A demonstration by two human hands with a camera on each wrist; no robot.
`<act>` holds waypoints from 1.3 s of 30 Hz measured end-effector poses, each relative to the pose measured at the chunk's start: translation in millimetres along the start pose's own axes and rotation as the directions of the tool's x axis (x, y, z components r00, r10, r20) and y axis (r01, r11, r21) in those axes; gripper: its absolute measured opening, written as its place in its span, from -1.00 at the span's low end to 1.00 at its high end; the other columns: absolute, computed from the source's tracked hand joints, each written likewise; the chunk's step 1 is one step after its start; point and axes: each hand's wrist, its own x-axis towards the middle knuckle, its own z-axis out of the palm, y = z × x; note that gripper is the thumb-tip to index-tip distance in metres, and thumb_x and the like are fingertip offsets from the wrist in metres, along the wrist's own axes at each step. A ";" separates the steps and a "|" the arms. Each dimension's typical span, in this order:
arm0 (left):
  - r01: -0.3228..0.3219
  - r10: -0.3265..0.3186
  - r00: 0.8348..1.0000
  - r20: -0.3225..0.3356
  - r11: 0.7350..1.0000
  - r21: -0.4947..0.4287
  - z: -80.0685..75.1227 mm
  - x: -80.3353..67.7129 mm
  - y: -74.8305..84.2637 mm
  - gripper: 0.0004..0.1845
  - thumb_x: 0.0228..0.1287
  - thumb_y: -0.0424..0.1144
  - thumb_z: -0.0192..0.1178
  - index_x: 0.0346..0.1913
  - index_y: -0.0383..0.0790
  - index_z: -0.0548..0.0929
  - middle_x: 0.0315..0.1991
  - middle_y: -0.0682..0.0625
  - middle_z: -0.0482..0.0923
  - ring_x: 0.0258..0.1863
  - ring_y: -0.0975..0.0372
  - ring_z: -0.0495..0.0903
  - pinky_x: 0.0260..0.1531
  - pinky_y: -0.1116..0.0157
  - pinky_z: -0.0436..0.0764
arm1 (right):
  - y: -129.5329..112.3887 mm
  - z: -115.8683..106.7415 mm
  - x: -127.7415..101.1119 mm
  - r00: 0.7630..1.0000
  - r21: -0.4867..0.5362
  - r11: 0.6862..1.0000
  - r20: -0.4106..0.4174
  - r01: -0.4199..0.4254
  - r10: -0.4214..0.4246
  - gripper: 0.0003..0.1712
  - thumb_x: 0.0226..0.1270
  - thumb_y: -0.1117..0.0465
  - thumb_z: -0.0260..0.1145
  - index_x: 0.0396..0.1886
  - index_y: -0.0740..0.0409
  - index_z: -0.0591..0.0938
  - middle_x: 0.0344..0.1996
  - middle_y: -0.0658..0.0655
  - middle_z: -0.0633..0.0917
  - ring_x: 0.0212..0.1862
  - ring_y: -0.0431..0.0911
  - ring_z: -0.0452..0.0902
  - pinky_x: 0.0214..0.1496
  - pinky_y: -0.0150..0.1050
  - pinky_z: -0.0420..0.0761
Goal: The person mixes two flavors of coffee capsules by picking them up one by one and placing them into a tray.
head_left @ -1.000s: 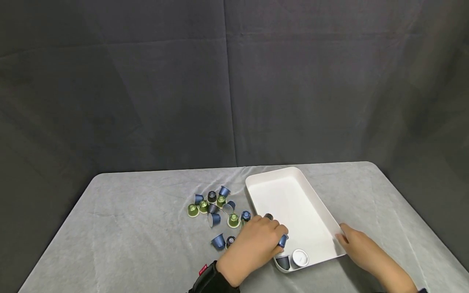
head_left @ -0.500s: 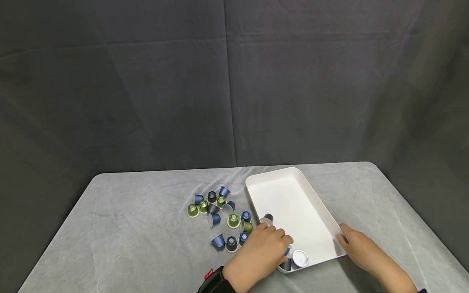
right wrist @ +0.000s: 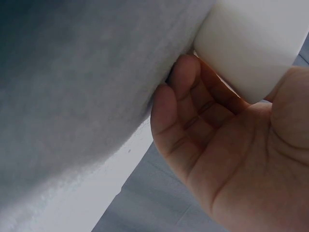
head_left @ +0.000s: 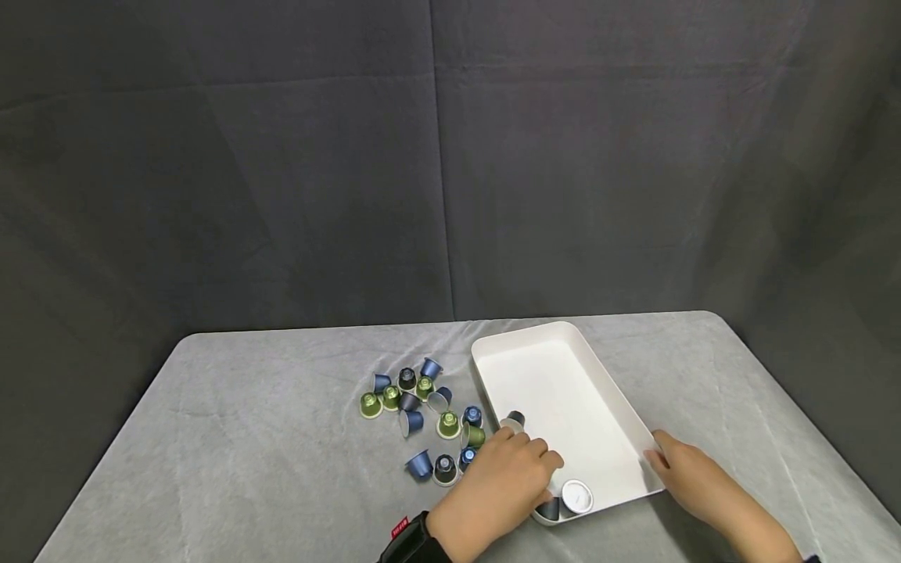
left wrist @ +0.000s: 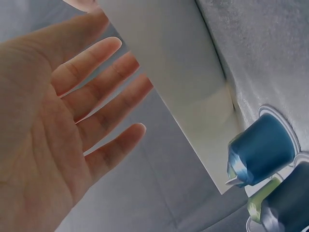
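Straight, relaxed fingers [left wrist: 104,92] of the left hand [head_left: 500,489] hover over the near left corner of a white tray [head_left: 598,407], low in the frame, gripping nothing. Two capsules [head_left: 566,500] lie just beside them inside the tray. The right hand [head_left: 693,477] cups the tray's lower right corner. Loose capsules [head_left: 415,407] scatter left on the grey table [head_left: 246,438].

tray [head_left: 556,375]: smooth matt white plastic | capsules [head_left: 422,399]: glossy metallic foil | table cover [head_left: 267,438]: matt grey cloth
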 end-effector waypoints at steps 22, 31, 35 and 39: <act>0.178 -0.160 0.981 0.112 0.968 -0.177 -12.8 -1.4 -42.7 -0.64 0.15 -0.01 0.44 -0.02 -0.03 0.70 -0.17 0.14 0.67 -0.19 0.26 0.65 -0.17 0.33 0.53 | -2.2 -2.2 3.2 1.000 -0.018 1.000 0.002 -0.010 0.010 -0.89 0.49 0.32 0.10 -0.26 0.30 0.47 -0.61 0.01 0.37 -0.47 -0.10 0.34 -0.43 -0.18 0.37; 0.331 -0.292 0.940 0.177 0.909 -0.253 -18.9 -13.2 -66.2 -0.62 0.20 -0.07 0.40 0.05 -0.12 0.68 -0.10 0.06 0.69 -0.10 0.18 0.66 0.03 0.18 0.56 | -1.3 -2.3 1.5 1.000 -0.014 1.000 -0.002 0.003 -0.003 -0.90 0.48 0.32 0.10 -0.28 0.27 0.46 -0.62 0.01 0.34 -0.46 -0.09 0.33 -0.42 -0.17 0.38; 0.396 -0.350 0.916 0.198 0.870 -0.293 -20.5 -19.0 -76.4 -0.62 0.21 -0.08 0.40 0.06 -0.14 0.68 -0.08 0.02 0.69 -0.05 0.12 0.66 0.07 0.10 0.55 | -1.1 -1.5 -0.2 1.000 -0.011 1.000 0.000 0.009 -0.009 -0.89 0.48 0.33 0.10 -0.31 0.25 0.44 -0.63 0.00 0.31 -0.48 -0.10 0.32 -0.42 -0.17 0.36; 0.451 -0.396 0.891 0.221 0.828 -0.335 -21.3 -26.2 -88.5 -0.61 0.24 -0.10 0.38 0.10 -0.15 0.67 0.03 -0.02 0.67 0.04 0.05 0.63 0.09 0.05 0.55 | -1.5 -0.7 -0.8 1.000 -0.012 1.000 -0.001 0.006 -0.006 -0.86 0.48 0.32 0.10 -0.34 0.22 0.42 -0.63 0.00 0.28 -0.48 -0.10 0.30 -0.43 -0.18 0.35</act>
